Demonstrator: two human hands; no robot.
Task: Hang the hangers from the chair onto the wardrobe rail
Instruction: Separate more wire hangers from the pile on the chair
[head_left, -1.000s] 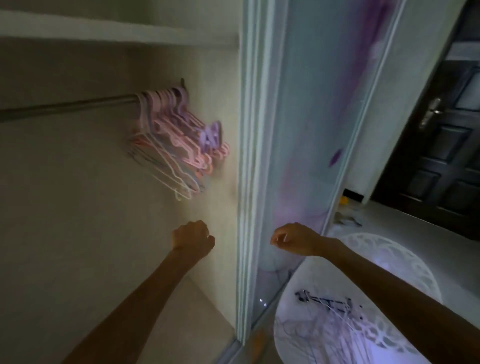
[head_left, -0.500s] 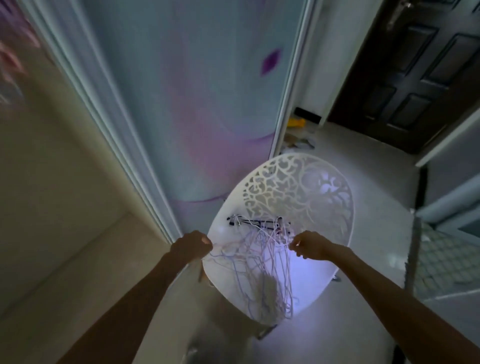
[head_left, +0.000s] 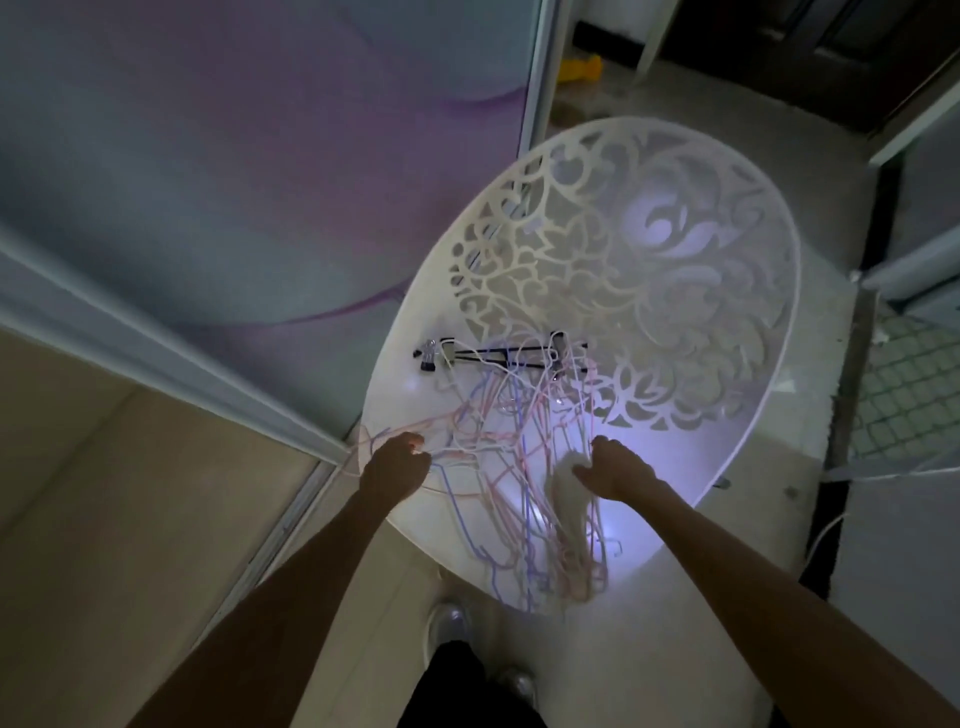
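head view: looks down on the white chair (head_left: 727, 291) in the centre right of the frame, a pile of thin hangers (head_left: 524, 467) lying tangled on its seat.
change: a second ago both hands hung curled and without anything in front of the rail with its bunch of hung hangers; the view has since swung down to the chair and both hands have dropped onto the pile. likely a new pickup is starting.
left hand: left hand (head_left: 397, 465) sits at the pile's left edge, fingers curled over pink and purple wires; whether it actually holds one i cannot tell.
right hand: right hand (head_left: 615, 467) lies on the right side of the pile, fingers bent down among the wires, grip unclear.
task state: many hangers remain on the seat; the rail is out of frame.
around: black clip hangers (head_left: 498, 356) lie across the seat behind the pile; sliding wardrobe door (head_left: 260, 171) fills the upper left; a yellow object (head_left: 579, 70) lies on the floor at the top.
in the way: wires interlock, so lifting one may drag others off the seat.
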